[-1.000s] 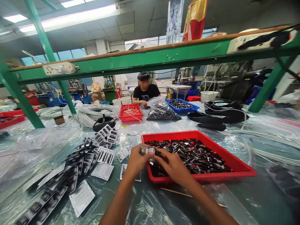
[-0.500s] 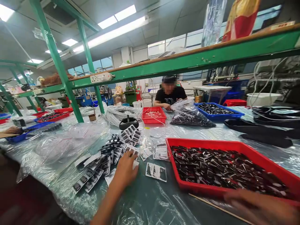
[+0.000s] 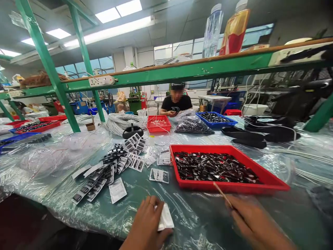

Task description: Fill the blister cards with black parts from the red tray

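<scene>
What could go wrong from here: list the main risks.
The thin stick in the right hand might catch the red tray, its tip being close to the near wall. The white packet at the left hand may crease under the fingers. The overlapping packs could slide apart.

place: factory workshop | plastic-covered workbench | power strip | coiled cable | blue parts tray | machines behind
</scene>
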`<action>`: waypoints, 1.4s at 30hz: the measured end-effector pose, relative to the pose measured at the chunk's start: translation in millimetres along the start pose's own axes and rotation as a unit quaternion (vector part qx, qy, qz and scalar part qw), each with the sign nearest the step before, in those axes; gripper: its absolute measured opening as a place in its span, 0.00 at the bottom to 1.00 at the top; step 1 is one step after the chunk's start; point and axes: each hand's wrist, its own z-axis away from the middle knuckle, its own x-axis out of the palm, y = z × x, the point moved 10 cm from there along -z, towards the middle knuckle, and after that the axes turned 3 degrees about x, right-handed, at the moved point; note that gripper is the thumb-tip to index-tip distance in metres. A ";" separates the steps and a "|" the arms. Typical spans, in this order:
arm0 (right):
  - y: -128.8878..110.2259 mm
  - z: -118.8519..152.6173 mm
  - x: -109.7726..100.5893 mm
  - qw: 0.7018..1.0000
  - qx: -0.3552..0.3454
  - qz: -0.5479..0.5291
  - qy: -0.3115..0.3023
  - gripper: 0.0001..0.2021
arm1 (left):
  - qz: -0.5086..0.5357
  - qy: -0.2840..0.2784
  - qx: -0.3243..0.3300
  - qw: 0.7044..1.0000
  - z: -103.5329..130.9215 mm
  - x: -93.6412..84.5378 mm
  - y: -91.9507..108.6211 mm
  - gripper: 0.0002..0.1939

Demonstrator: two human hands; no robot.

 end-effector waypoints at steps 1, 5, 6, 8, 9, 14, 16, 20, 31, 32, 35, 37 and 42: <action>-18.3 -4.8 5.9 0.995 0.026 -0.086 -0.037 0.09 | 0.023 0.012 -0.010 1.000 -2.3 -1.4 0.5 0.31; -85.0 -26.4 47.5 0.873 0.085 -0.464 -0.121 0.09 | 0.088 0.030 -0.025 0.995 -16.0 -0.3 11.8 0.31; -97.6 -32.4 59.0 0.835 0.091 -0.526 -0.137 0.11 | 0.089 0.032 -0.026 0.995 -18.2 -0.4 15.3 0.32; -115.1 -43.7 77.7 0.790 0.104 -0.582 -0.161 0.11 | 0.076 0.034 -0.031 0.996 -19.1 -1.5 18.5 0.31; -120.3 -48.5 84.0 0.777 0.112 -0.596 -0.167 0.10 | 0.070 0.034 -0.032 0.996 -18.2 -2.0 18.8 0.30; -126.0 -60.6 98.2 0.740 0.136 -0.644 -0.138 0.12 | 0.076 0.036 -0.032 0.996 -12.1 -0.1 10.6 0.25; -122.2 -61.7 104.5 0.734 0.144 -0.655 -0.108 0.20 | 0.076 0.033 -0.044 0.996 -11.8 3.8 5.7 0.26; -116.1 -62.7 119.9 0.734 0.156 -0.658 -0.070 0.28 | 0.082 0.024 -0.048 0.995 -14.1 9.0 4.7 0.27; -119.7 -49.9 165.4 0.757 0.155 -0.626 -0.103 0.33 | 0.063 0.058 -0.001 0.996 -12.7 17.1 4.3 0.29; -119.8 -46.7 167.1 0.754 0.164 -0.626 -0.112 0.33 | 0.057 0.069 0.002 0.996 -12.1 15.6 3.7 0.28; -119.6 -29.8 165.5 0.741 0.197 -0.626 -0.144 0.31 | 0.041 0.084 0.001 0.996 -11.2 10.4 3.9 0.24; -119.8 -16.1 159.3 0.734 0.213 -0.624 -0.165 0.31 | 0.041 0.072 -0.005 0.997 -11.8 8.5 6.0 0.21; -120.8 -13.0 139.5 0.720 0.213 -0.642 -0.154 0.31 | 0.042 0.044 -0.009 0.998 -11.3 1.5 14.0 0.23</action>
